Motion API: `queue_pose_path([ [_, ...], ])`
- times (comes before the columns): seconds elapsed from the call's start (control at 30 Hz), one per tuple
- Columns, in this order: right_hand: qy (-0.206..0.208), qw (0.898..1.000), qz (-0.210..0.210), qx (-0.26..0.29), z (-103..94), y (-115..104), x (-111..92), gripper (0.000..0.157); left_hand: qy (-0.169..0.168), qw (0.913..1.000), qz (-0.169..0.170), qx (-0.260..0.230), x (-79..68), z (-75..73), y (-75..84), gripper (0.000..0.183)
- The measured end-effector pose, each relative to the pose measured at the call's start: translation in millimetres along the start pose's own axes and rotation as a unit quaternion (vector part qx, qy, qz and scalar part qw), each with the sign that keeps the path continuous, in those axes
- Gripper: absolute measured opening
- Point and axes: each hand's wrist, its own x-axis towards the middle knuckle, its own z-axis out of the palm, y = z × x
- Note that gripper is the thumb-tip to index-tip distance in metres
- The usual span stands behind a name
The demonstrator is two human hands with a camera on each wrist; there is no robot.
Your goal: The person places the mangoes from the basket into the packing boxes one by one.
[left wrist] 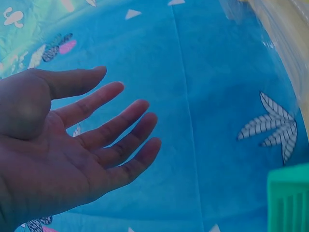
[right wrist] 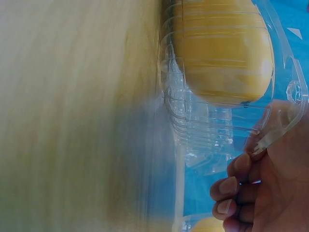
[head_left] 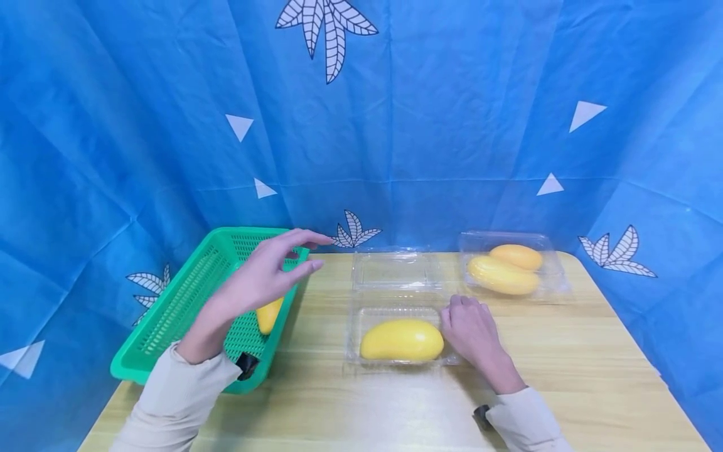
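Head view: a yellow mango (head_left: 402, 339) lies on its side in the near half of a clear container (head_left: 395, 298), whose lid (head_left: 397, 271) is laid back behind it on the table (head_left: 316, 392). Your right hand (head_left: 471, 328) is at the container's right edge, fingers curled. Your left hand (head_left: 262, 273) is above the green basket (head_left: 186, 298), holding nothing; a yellow fruit (head_left: 270, 316) lies within. Behind and to the right, a second clear container (head_left: 558, 276) holds two more yellow fruits (head_left: 503, 276).

Left wrist view: your thumb and fingers are spread and loosely bent, with nothing between them.

Right wrist view: your thumb and forefinger appear to pinch the container's rim near a corner, beside the mango; the exact contact is partly hidden.

Handling assessment: the container looks thin, light and springy; expect it to flex or crease if squeezed, and to slide easily. Take it by the rim or corners, never by the walls. The mango appears smooth, firm and likely slippery; its weight cannot be judged. Grasp it across the broad middle, since the tapered ends offer poor purchase.
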Motion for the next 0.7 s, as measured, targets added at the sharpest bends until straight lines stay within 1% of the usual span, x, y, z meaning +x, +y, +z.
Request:
queue_pose_path([
  [0.17, -0.001, 1.0, -0.003, 0.0, 1.1, -1, -1, 0.03, 0.004, 0.9989, -0.047, 0.004, 0.1, -10.8, -17.9, 0.036],
  [0.4, 0.003, 1.0, -0.005, 0.001, 3.7, 0, -1, 0.03, -0.009, 0.9945, -0.103, 0.012, -0.2, -21.5, -47.0, 0.04],
  [0.57, 0.001, 1.0, -0.005, 0.0, 4.0, 1, 0, 0.03, -0.028, 0.9909, -0.13, 0.02, -1.6, -24.9, -68.2, 0.045],
  [0.7, -0.001, 1.0, -0.005, -0.007, 4.1, 3, 1, 0.029, -0.046, 0.9869, -0.154, 0.015, -1.0, -22.8, -84.7, 0.049],
])
